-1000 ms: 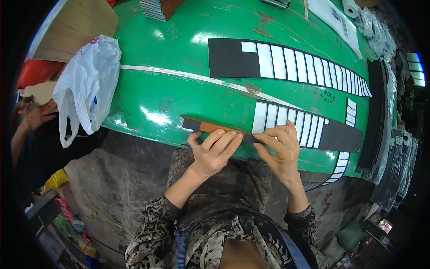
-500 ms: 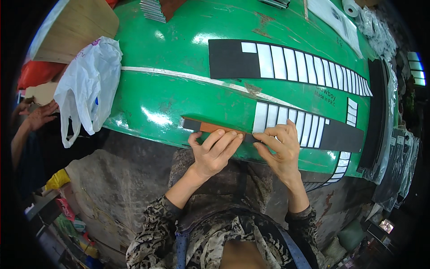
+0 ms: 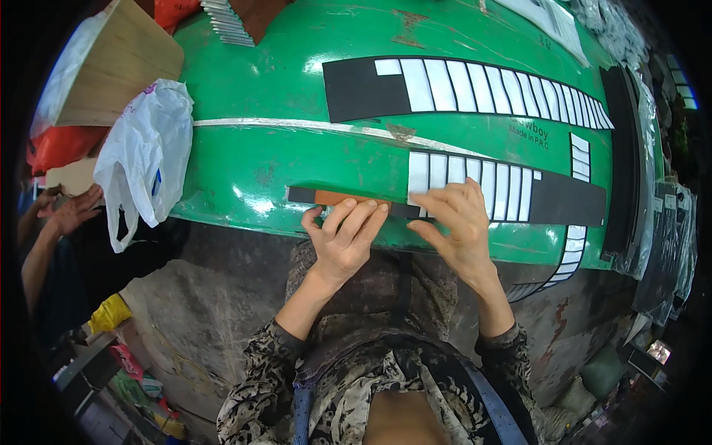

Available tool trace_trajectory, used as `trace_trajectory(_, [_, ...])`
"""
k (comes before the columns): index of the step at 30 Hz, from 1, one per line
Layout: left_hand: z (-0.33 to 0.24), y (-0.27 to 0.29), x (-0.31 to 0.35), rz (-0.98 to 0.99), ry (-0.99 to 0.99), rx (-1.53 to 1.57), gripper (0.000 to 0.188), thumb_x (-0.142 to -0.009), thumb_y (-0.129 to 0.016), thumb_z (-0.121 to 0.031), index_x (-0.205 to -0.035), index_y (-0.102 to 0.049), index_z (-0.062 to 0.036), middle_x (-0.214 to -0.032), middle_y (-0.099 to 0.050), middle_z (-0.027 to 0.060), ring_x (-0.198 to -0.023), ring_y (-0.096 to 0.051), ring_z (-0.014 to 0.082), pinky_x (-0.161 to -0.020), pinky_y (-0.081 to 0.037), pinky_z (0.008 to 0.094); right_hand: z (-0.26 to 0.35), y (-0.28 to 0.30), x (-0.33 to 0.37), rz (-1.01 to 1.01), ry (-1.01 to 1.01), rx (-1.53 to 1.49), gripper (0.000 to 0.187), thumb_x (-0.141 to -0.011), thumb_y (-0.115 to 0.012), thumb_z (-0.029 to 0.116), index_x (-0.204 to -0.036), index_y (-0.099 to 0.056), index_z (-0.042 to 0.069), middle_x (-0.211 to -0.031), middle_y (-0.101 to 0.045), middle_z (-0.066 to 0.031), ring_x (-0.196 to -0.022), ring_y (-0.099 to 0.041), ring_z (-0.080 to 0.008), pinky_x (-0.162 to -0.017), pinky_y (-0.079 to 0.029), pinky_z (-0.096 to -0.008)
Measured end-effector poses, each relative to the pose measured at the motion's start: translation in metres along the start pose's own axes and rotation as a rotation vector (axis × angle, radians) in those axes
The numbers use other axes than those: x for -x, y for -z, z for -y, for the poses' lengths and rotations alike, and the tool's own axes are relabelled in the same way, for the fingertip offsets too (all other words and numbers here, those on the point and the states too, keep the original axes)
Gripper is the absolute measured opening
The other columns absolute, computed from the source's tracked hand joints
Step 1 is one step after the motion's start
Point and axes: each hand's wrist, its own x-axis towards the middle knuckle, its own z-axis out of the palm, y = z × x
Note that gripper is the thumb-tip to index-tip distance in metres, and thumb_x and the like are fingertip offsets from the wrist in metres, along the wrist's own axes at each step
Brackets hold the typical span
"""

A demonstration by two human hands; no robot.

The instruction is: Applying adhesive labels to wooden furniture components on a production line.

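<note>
Green worktop (image 3: 245, 167) gleaming, white plastic bag (image 3: 144, 156) on its left edge; along the near edge, the left hand (image 3: 341, 243) presses bent, bunched fingers onto a brown bar (image 3: 330, 198) with dark ends, thumb at its near side; then the right hand (image 3: 461, 222), thumb and forefinger parted by the bar's right end, any pinch impossible to tell; black sheet with white pads (image 3: 508, 191) stretching toward the right edge.

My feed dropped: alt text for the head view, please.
A person's left hand holds a brown bar at the near edge of a green table; the right hand, thumb and forefinger apart, is by a white-panelled black strip.
</note>
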Motion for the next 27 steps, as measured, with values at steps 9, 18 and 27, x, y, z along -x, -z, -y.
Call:
trace_trajectory(9, [-0.001, 0.014, -0.010, 0.079, -0.060, -0.048, 0.031, -0.078, -0.064, -0.012, -0.108, -0.065, -0.0224, -0.111, -0.058, -0.0038, -0.110, -0.049, 0.0154, -0.090, -0.026, 0.0435, -0.012, -0.017, 0.027, -0.160, -0.068, -0.066, 0.045, -0.064, -0.079, 0.010, -0.107, -0.067, 0.007, -0.097, -0.063, -0.0067, -0.087, -0.056, -0.0246, -0.073, -0.047, -0.0348])
trace_trajectory(18, [-0.013, 0.023, -0.020, 0.126, -0.118, -0.156, 0.037, -0.072, -0.064, -0.013, -0.106, -0.067, -0.0271, -0.108, -0.053, -0.0009, -0.107, -0.048, 0.0192, -0.083, -0.029, 0.0420, 0.005, -0.035, 0.033, -0.298, 0.129, 0.202, 0.045, -0.063, -0.074, 0.008, -0.107, -0.068, 0.013, -0.111, -0.058, -0.0071, -0.086, -0.051, -0.0267, -0.074, -0.046, -0.0372])
trace_trajectory(27, [-0.012, 0.051, -0.034, 0.302, -0.112, 0.005, 0.043, -0.073, -0.067, -0.009, -0.115, -0.064, -0.0175, -0.116, -0.053, 0.0081, -0.113, -0.048, 0.0257, -0.089, -0.029, 0.0449, 0.000, -0.029, 0.031, -0.205, -0.135, -0.179, 0.040, -0.070, -0.076, 0.009, -0.109, -0.066, 0.008, -0.108, -0.061, -0.0105, -0.091, -0.059, -0.0279, -0.073, -0.050, -0.0363])
